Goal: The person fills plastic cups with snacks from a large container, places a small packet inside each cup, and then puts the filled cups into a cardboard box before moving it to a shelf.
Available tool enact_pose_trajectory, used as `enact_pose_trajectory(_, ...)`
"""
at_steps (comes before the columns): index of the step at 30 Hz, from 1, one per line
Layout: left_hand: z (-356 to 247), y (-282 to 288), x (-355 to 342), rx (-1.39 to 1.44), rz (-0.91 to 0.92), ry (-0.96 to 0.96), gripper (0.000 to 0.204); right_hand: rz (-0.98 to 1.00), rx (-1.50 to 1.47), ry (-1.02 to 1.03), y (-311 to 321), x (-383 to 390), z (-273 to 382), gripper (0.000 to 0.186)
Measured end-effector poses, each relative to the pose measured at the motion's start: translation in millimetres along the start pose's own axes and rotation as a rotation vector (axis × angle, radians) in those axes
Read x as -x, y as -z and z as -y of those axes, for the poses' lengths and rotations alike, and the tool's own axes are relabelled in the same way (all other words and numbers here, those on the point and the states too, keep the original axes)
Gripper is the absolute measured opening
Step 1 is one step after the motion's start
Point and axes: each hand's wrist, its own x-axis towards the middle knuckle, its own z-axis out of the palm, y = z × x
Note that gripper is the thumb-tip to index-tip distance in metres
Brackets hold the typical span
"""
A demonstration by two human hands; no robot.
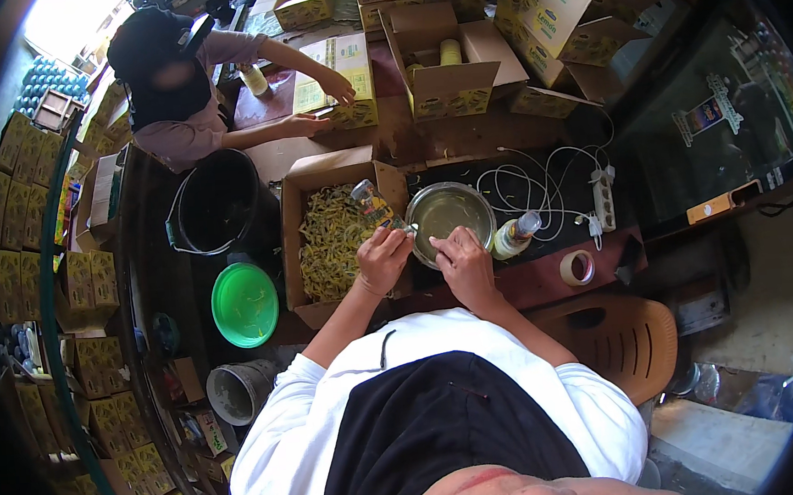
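My left hand (385, 259) is closed round the lower end of a small bottle (373, 203) with a colourful label, tilted above the right side of an open carton. That carton (392, 188) is filled with a heap of small yellow-green strips (333, 238). My right hand (464, 266) is at the near rim of a round metal bowl (454, 208) holding cloudy liquid. Its fingers are pressed together, and whatever they pinch is too small to make out. Just right of that hand stands another bottle (513, 236) with a pale label and clear top.
A white power strip (603, 198) with tangled cables and a tape roll (577, 267) lie to the right. Left are a black bucket (223, 204) and green basin (245, 304). Across the table a person (165, 89) reaches over a yellow carton (347, 72). An orange chair (619, 342) is nearby.
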Motion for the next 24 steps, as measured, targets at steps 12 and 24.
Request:
enact_pose_trajectory(12,-6,-12,5,0.030,0.011,-0.022,0.016,0.060,0.015,-0.119,-11,-5,-18,0.019)
enact_pose_trajectory(24,-1,-14,3,0.053,-0.008,0.079,0.010,0.036,-0.119,-0.243,1,-12,-19,0.013)
